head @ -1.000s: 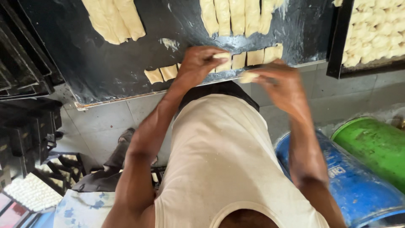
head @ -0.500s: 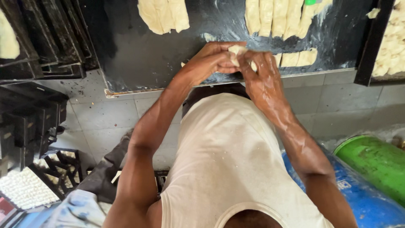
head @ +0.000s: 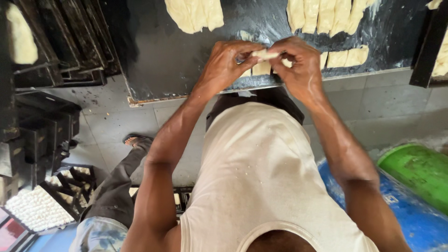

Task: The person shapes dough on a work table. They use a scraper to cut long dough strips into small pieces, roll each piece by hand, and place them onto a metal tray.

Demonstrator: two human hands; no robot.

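Observation:
My left hand (head: 228, 63) and my right hand (head: 298, 63) are together above the near edge of a dark worktable (head: 154, 60). Both pinch one small pale piece of dough (head: 265, 54) stretched between the fingertips. Beneath the hands a row of small cut dough pieces (head: 347, 57) lies along the table's front edge. Larger dough slabs (head: 193, 14) and a row of long dough strips (head: 326, 14) lie farther back on the table.
Stacked black baking tins (head: 51, 51) stand at the left, one holding dough (head: 21, 39). A black tray of dough pieces (head: 436, 51) sits at the right edge. A green drum (head: 417, 170) and a blue drum (head: 410, 214) are at the lower right. Another person's leg (head: 114, 186) and sandalled foot show on the tiled floor.
My hands have come together from apart and now hold one dough piece between them. The view has shifted slightly to the left.

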